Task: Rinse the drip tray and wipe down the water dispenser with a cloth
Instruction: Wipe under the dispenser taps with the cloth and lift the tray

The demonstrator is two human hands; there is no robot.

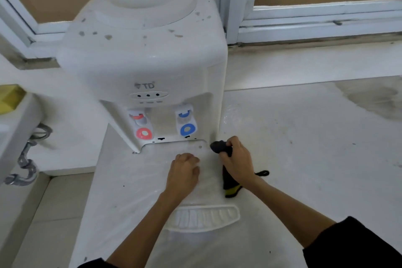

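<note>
The right hand [237, 159] is the one that matters here: its grip is closed around a dark cloth [219, 147], fingers curled over a bunched wad that pokes out toward the water dispenser [143, 67]. The rest of the cloth trails back under the wrist and lies along the tabletop [304, 159], ending in a yellow-edged corner on the person's side of the grip.

From that grip, the dispenser stands just ahead and to the left. Its nearest part is the lower right front corner of the body, almost touching the cloth's tip; whether they meet cannot be told. The tap recess, with the red tap [142, 128] and the blue tap [187, 125], opens further left of the grip, and the spotted top lies well above and beyond it. The dispenser's long axis runs upright, so wiping it looks to call for strokes rising away from the grip, or a sweep leftward into the recess.

The left hand [185, 169] rests on the tabletop just left of the grip, fingers curled under and holding nothing visible, right in front of the open slot at the dispenser's base.

The drip tray [204, 216] lies flat on the tabletop behind both hands, nearer the person, its long axis crosswise. It is out of its slot; the left hand is marginally nearer to it.
</note>
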